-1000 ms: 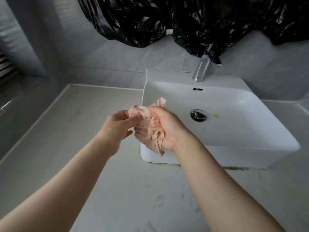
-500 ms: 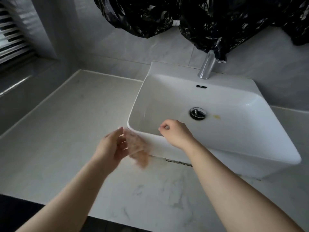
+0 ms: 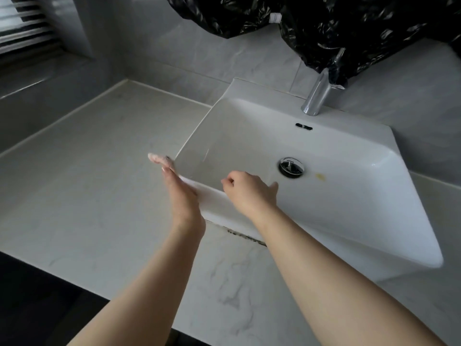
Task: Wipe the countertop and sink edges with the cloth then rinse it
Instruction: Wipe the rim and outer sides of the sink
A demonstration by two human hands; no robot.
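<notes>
Passed over from the right hand (image 3: 249, 193) (now curled, empty, on the basin (image 3: 349, 196) front rim), the pink cloth (image 3: 156, 158) sits centre-left under the flat-fingered left hand (image 3: 180, 196), pressed to the near corner as edge-wiping apparently begins.

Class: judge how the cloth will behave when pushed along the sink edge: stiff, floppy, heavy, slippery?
Probably floppy: the cloth bunches at the sink corner. Likely light: a flat left hand alone pins it. It may slide easily, since the sink looks glossy.
</notes>
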